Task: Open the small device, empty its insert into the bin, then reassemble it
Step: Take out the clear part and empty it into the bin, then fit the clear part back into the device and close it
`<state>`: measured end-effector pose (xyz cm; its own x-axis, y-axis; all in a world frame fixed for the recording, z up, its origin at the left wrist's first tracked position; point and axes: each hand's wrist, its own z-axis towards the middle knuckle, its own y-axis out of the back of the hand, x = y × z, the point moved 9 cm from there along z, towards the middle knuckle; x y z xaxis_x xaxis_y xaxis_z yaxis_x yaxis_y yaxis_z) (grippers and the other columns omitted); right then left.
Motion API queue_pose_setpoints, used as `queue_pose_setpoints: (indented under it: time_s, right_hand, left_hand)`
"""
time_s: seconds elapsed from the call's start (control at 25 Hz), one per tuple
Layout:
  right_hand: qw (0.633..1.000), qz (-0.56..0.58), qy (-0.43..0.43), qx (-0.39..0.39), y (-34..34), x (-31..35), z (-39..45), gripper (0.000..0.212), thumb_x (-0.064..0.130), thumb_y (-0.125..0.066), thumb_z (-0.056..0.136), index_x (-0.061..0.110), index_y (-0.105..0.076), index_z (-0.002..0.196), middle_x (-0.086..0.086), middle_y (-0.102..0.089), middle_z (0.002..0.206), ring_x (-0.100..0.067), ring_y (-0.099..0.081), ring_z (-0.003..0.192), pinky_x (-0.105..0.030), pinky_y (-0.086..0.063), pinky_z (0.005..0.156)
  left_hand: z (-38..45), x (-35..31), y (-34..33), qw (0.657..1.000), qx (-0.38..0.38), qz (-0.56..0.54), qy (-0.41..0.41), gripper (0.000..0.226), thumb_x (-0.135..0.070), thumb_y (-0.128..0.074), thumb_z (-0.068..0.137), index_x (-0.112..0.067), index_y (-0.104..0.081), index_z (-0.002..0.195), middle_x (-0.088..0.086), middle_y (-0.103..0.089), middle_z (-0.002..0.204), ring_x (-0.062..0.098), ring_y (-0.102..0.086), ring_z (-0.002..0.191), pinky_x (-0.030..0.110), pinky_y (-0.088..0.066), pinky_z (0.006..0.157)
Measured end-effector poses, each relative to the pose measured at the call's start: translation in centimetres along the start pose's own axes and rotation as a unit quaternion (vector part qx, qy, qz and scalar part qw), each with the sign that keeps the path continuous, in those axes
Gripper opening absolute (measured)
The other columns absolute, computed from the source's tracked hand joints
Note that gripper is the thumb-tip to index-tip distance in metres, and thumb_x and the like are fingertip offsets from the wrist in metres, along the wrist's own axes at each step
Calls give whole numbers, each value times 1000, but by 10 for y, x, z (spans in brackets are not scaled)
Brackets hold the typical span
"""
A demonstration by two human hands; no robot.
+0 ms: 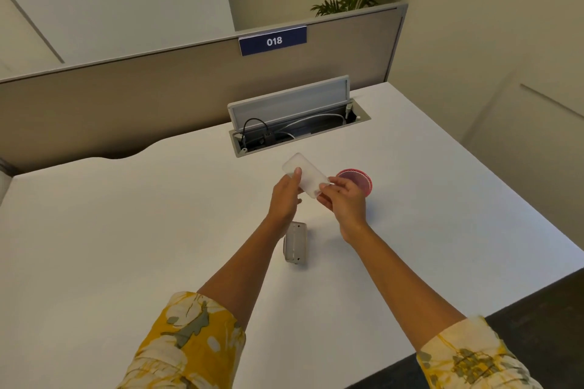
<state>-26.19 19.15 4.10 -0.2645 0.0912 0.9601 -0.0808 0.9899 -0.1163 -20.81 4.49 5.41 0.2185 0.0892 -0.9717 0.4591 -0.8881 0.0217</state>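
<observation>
My left hand (284,197) and right hand (343,199) grip a frosted, round-cornered plastic insert (305,179) beside the ribbed pink bin (355,181); the grey device (296,241) lies on the smooth table (126,230).

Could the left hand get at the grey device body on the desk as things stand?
Probably yes, once freed: the grey device body lies uncovered on the desk, just below the left hand, but that hand and the right hand both grip the translucent white piece.

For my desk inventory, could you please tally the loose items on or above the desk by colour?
White/translucent: 1, the rectangular cover held in the left hand and right hand
Grey: 1, the device body lying on the desk
Red: 1, the small bin
Total: 3
</observation>
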Motion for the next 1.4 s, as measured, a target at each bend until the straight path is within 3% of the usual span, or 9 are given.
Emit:
queue_pose_setpoints:
  time_s: [0.2, 0.32, 0.52, 0.64, 0.8, 0.96, 1.12, 1.28, 1.4]
  right_hand:
    - [994, -30, -59, 86, -52, -35, -22, 23, 17, -73, 85, 11, -66, 106, -8, -73, 99, -19, -75, 81, -29, -62, 73]
    - [975, -194, -54, 98, -64, -54, -32, 33, 38, -66, 88, 12, -65, 108, -1, -71, 102, -19, -70, 92, -24, -55, 74]
    - [858, -505, -13, 90, -70, -75, -46, 74, 47, -74, 76, 12, -38, 130, -10, -39, 133, -30, -40, 124, -40, -46, 95]
    - [794, -599, 15, 105, -78, -80, -51, 65, 37, -71, 81, 10, -37, 130, -13, -38, 135, -30, -44, 120, -38, -49, 88]
    - [769, -629, 26, 109, -81, -78, -48, 48, 35, -63, 87, 7, -49, 124, -13, -50, 127, -31, -56, 112, -36, -50, 83]
    - [786, -606, 31, 120, -88, -77, -44, 13, 11, -58, 89, 2, -64, 97, -15, -68, 105, -32, -66, 95, -34, -52, 71]
    - [803, -579, -28, 138, -81, -81, -32, 2, 4, -59, 89, 3, -60, 90, -18, -68, 107, -32, -66, 94, -31, -47, 66]
    - [869, -451, -41, 201, -90, -73, -22, 33, 4, -56, 90, 5, -54, 122, -16, -59, 125, -28, -58, 104, -32, -47, 84]
    - [915, -326, -21, 237, -107, -56, -22, 29, 1, -53, 91, 10, -52, 119, -14, -60, 124, -26, -60, 105, -36, -52, 86]
  left_hand:
    - [-6, 38, 56, 981, -74, -170, 53, 18, -22, -53, 99, -14, -64, 110, 16, -65, 120, 33, -63, 112, 45, -53, 96]
    - [-19, 58, 92, 965, -135, -212, 69, 22, -21, -56, 98, -6, -66, 110, 18, -68, 114, 31, -67, 100, 44, -57, 89]
    - [-44, 88, 133, 958, -162, -218, 92, 34, -26, -50, 102, -2, -56, 125, 18, -69, 110, 34, -69, 93, 49, -57, 85]
    - [-56, 103, 147, 950, -176, -233, 115, 31, -23, -48, 102, -6, -54, 127, 17, -69, 107, 35, -69, 89, 46, -58, 80]
    - [-63, 116, 157, 937, -187, -263, 132, 30, -13, -50, 100, 2, -56, 125, 20, -67, 107, 36, -68, 87, 45, -58, 80]
    - [-70, 119, 158, 939, -183, -258, 137, 24, -4, -45, 98, -2, -59, 117, 19, -66, 107, 33, -69, 86, 40, -60, 73]
    - [-74, 124, 163, 932, -200, -261, 152, 31, -1, -41, 95, -9, -55, 122, 18, -68, 104, 34, -69, 86, 40, -60, 70]
    - [-76, 132, 162, 920, -197, -295, 168, 26, -30, -40, 103, -15, -61, 107, 16, -72, 98, 34, -71, 83, 46, -58, 79]
    - [-76, 136, 158, 919, -186, -298, 178, 35, -32, -35, 105, -11, -61, 114, 18, -71, 103, 36, -70, 88, 49, -57, 82]
